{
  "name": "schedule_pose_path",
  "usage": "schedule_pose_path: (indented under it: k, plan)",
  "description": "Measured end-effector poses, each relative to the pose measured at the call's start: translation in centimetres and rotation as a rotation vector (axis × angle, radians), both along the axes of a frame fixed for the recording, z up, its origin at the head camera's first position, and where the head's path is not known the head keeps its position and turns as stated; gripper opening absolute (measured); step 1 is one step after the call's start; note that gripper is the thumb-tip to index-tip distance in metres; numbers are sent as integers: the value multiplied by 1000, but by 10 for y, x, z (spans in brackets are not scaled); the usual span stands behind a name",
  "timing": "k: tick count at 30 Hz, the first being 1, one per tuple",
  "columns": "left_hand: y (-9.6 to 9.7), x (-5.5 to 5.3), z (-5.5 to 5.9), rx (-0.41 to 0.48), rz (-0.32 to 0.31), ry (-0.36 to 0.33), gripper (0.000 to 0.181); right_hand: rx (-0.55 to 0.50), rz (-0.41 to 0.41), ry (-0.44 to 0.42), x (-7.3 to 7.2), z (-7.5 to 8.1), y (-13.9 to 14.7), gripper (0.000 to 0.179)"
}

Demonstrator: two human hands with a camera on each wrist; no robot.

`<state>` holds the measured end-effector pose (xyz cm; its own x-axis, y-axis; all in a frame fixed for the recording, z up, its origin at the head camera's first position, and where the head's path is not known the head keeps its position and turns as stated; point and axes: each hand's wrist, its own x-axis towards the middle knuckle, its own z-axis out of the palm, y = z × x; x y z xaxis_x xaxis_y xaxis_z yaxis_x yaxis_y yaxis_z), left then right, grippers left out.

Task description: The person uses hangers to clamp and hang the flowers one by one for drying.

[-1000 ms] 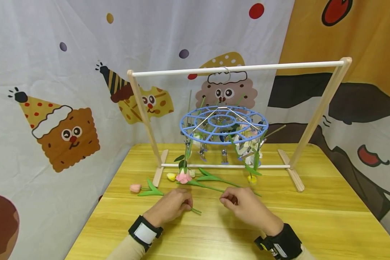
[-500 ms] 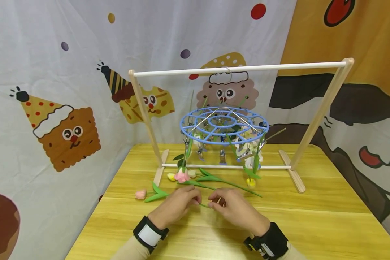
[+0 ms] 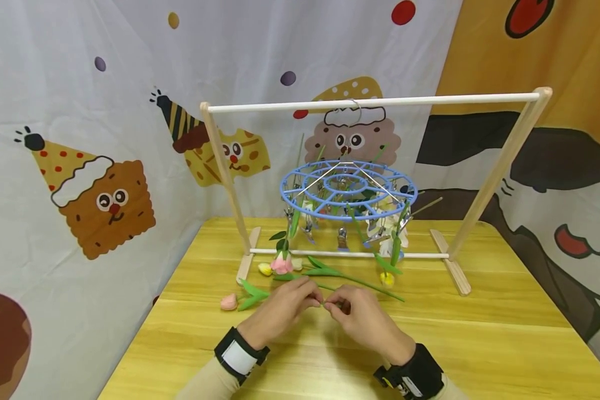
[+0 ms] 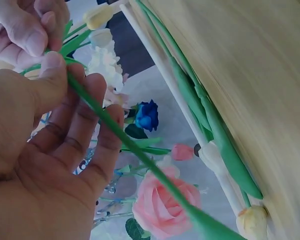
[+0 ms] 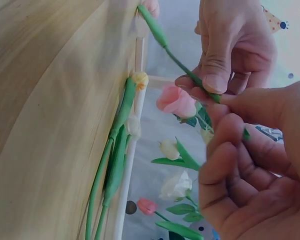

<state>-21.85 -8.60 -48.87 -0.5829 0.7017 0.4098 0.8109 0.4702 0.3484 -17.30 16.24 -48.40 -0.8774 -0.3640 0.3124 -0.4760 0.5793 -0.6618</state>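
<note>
My left hand [image 3: 295,300] pinches the green stem [image 4: 140,155] of a pink tulip [image 3: 229,302] between thumb and forefinger. The flower head points left, low over the table, with green leaves [image 3: 252,294] beside it. My right hand [image 3: 362,314] pinches the same stem close to its end, and the two hands' fingertips almost meet. In the right wrist view a short bit of stem shows past the right fingers. Behind the hands lie a yellow tulip [image 3: 265,269] and a white tulip [image 3: 297,264], their long stems running right across the table.
A blue round clip hanger [image 3: 349,218] hangs from a wooden stand's top rod [image 3: 430,100]. Several flowers hang upside down from its clips, including a pink rose [image 3: 282,263] and a yellow flower [image 3: 387,279]. A lower white rod [image 3: 420,256] crosses behind the lying tulips.
My left hand has moved right and slightly up with the pink tulip. My right hand, earlier apart with nothing held, has come left to the stem and now pinches its end.
</note>
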Motion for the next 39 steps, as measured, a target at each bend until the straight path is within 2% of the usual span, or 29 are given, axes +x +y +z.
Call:
schedule_pose_path:
  k: [5,12,16,20,24,27,31,39]
  plan:
    - [-9,-5,2,54,7,4,15,-43,-52,82,3,6,5,9]
    - [-31,-13,-1,66,78,97,18,-81,-101,120,5,18,18,16]
    - [-38,-17,0,60,113,104,12,-105,-109,229,4,22,25,20]
    - [-40,-20,1,67,121,121,10,-128,-119,330,3,24,29,23]
    - [-39,-20,3,89,137,165,7,-173,-130,380,2,29,27,25]
    - [-38,-20,4,128,171,180,6,-231,-120,384,1,34,24,25]
    - [-38,-19,6,228,212,165,8,-287,-101,351,-1,40,19,32]
    - [-36,-20,10,387,269,180,9,-290,-139,324,-1,47,15,58]
